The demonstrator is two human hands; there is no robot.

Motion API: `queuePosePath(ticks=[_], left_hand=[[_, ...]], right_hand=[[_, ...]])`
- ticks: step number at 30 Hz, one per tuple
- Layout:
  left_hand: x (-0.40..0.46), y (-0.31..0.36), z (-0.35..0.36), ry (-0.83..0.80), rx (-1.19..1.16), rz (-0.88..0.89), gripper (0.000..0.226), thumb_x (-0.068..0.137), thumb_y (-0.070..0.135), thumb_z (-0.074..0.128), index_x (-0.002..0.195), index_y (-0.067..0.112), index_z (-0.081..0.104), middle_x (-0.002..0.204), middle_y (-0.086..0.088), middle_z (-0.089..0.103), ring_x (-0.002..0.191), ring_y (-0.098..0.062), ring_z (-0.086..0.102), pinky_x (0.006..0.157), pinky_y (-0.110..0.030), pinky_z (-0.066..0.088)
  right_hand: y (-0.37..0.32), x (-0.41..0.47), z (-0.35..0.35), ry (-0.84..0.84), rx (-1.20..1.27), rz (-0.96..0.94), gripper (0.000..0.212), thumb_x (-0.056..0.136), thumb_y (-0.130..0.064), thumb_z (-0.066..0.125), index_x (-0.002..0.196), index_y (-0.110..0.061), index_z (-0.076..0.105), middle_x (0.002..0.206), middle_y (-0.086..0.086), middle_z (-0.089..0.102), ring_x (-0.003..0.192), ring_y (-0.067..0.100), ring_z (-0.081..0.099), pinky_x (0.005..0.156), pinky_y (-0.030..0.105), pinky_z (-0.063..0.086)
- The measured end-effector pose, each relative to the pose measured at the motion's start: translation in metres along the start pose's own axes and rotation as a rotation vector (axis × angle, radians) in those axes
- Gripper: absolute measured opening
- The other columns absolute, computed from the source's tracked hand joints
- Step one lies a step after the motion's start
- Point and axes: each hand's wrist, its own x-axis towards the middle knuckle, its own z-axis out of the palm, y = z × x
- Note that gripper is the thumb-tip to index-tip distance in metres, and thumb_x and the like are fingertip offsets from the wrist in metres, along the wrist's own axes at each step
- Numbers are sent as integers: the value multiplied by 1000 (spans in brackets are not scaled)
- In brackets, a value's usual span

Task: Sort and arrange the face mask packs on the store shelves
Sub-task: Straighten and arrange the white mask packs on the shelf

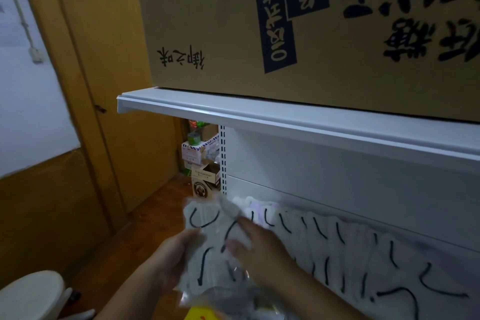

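Nearest to us, at the bottom edge, we see a yellow pack (201,314) peeking up under some crinkled clear wrapping. Just above it our left hand (168,260) curls its fingers round the left side of a face mask pack (210,239), a clear-wrapped bundle of white masks with black ear loops, held upright at the left end of the shelf row. Our right hand (255,252) comes in from the right and lies on the same pack, thumb and fingers bent against its front; whether it truly pinches the wrapping or only presses on it, we cannot tell through the blur.

Beside that pack, stretching away to the right, a row of face mask packs (350,254) stands on edge, packed touching one another along the lower shelf, leaning against the white back panel (337,176).

Over them runs the upper shelf (259,114), white with a raised front lip, and on it sits a large cardboard box (285,21) printed upside down with dark characters.

Farther left, past the slotted shelf upright (222,158), small boxes (202,163) are stacked on the wooden floor in a corner. A wooden door (109,60) stands to the left, and a white stool (33,293) shows at the lower left.
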Motion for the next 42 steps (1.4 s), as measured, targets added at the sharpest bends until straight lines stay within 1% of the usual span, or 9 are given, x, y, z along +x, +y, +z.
queuePosePath(ticks=[3, 8, 12, 15, 21, 26, 34, 39, 42], left_hand=[[0, 5, 21, -146, -52, 47, 54, 87, 56, 48, 111, 14, 72, 111, -22, 69, 97, -38, 69, 71, -42, 57], [2, 5, 47, -170, 12, 44, 45, 76, 14, 61, 119, -1, 62, 102, -27, 70, 79, -38, 71, 57, -36, 57], [14, 3, 64, -161, -23, 34, 35, 82, 8, 55, 115, -5, 59, 95, -29, 70, 69, -36, 71, 54, -35, 57], [24, 2, 87, -190, -59, 3, 28, 85, 10, 55, 110, -4, 60, 91, -27, 71, 68, -35, 71, 57, -38, 57], [37, -14, 157, -340, -51, -45, 21, 94, 10, 49, 104, -1, 64, 89, -20, 74, 71, -31, 73, 61, -36, 56], [32, -36, 202, -427, 44, -148, 30, 91, 14, 57, 115, -3, 63, 103, -23, 71, 92, -36, 68, 69, -39, 54], [5, -53, 282, -427, 63, -104, 20, 96, 13, 50, 96, -3, 63, 76, -17, 73, 83, -33, 64, 65, -39, 49], [-32, -97, 358, -507, 107, -91, 22, 97, 7, 45, 95, -5, 64, 81, -18, 73, 77, -32, 65, 64, -38, 48], [-63, -134, 419, -559, 113, -116, 23, 97, 8, 46, 90, -2, 65, 80, -18, 73, 77, -31, 66, 64, -38, 48]], right_hand=[[0, -2, 21, -186, -152, -57, 78, 89, -58, 48, 152, -31, 11, 160, -12, 6, 146, 6, 4, 116, 27, 8], [12, -5, 18, -87, -164, -40, 90, 89, -58, 48, 152, -28, -8, 156, -15, -20, 138, 0, -24, 115, 26, -6], [26, -21, 7, 172, 87, 173, 87, 85, -60, 51, 152, -33, 2, 157, -15, 9, 146, 7, 9, 118, 31, 18], [31, -39, -4, 346, 466, 392, 73, 86, -42, 61, 149, -28, 26, 141, -14, 43, 125, 9, 48, 103, 28, 42], [44, -83, -39, 484, 793, 621, 31, 90, -20, 57, 120, -13, 62, 113, 13, 68, 97, 31, 67, 84, 45, 56], [57, -122, -56, 630, 759, 644, 20, 88, -5, 55, 97, -13, 70, 99, 13, 72, 94, 31, 68, 87, 45, 55], [86, -189, -94, 697, 645, 651, 25, 88, -3, 56, 87, -25, 68, 98, 3, 71, 91, 19, 66, 76, 25, 54], [122, -264, -123, 695, 649, 683, 33, 94, -8, 53, 127, -6, 57, 121, 10, 63, 113, 20, 59, 100, 32, 47], [147, -330, -153, 836, 667, 722, 36, 93, -8, 55, 129, -10, 57, 130, 6, 57, 125, 22, 51, 108, 32, 39]])
